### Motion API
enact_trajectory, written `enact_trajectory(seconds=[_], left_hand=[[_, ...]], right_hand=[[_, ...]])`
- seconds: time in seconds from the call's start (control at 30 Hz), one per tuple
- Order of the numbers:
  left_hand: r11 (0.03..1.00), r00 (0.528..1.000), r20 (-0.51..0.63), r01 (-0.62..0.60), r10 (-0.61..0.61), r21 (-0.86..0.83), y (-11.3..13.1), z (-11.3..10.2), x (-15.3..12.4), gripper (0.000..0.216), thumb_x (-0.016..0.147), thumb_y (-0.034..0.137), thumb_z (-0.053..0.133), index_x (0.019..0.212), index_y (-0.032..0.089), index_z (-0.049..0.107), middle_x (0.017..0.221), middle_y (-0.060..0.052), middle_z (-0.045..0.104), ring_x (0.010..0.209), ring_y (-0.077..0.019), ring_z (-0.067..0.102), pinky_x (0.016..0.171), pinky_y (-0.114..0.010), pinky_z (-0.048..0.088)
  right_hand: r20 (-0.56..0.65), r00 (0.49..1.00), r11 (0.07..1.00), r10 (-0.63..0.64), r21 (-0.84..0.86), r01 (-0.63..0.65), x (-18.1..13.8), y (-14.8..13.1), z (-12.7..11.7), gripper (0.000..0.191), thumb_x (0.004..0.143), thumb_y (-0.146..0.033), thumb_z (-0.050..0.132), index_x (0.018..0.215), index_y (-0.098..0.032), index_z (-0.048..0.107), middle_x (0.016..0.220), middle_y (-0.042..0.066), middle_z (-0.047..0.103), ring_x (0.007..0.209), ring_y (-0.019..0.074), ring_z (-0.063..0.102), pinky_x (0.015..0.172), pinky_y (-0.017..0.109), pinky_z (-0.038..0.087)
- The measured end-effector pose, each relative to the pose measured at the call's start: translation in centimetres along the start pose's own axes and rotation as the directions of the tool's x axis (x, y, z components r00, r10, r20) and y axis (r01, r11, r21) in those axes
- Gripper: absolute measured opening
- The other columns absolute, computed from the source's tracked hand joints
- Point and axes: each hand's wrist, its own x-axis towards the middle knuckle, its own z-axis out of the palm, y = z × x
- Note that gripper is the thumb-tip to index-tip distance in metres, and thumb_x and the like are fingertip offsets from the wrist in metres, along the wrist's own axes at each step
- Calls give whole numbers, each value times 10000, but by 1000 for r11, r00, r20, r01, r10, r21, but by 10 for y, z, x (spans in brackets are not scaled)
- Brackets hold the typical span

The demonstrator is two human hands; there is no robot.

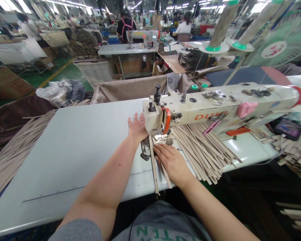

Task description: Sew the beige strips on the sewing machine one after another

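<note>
Two narrow strips (154, 167) run lengthwise from the sewing machine (185, 107) past the nearer right hand (172, 162), fingers together over one, pinch unclear, to the surface's (85, 137) near edge; left hand (137, 129) farther forward, fingers spread, nothing visibly held, open room leftward, strip pile (203, 150) rightward.

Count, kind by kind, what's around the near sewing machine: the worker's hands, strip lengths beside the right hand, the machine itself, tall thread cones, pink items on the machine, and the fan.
Hands, left hand and right hand: 2
Strip lengths beside the right hand: 2
Near sewing machine: 1
Tall thread cones: 2
Pink items: 2
Fan: 1
Total: 10, excluding the overlapping strip pile
</note>
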Motion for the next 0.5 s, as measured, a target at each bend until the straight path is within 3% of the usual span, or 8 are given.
enact_trajectory(seconds=[0.33, 0.5], left_hand=[[998, 999, 10, 51, -51, -21, 3, -4, -1, 810, 1156, 416, 394, 1931, 213, 276, 2021, -76, 193, 1903, -391, 45, 1527, -727, 8], [998, 999, 7, 53, -53, -26, 1, -2, 1, 806, 1156, 414, 412, 1929, 222, 289, 2009, -92, 248, 1903, -388, 47, 1529, -718, 32]], right_hand=[[-25, 999, 999, 29, -26, -29, -2, -2, 2, 376, 1231, -245, 643, 1553, -129, 799, 1562, 181, 856, 1517, 347, 760, 1272, 517, 641], [-21, 999, 999, 25, -35, -26, 0, -1, 3, 385, 1233, -244, 637, 1572, -144, 788, 1568, 183, 852, 1540, 353, 745, 1258, 535, 652]])
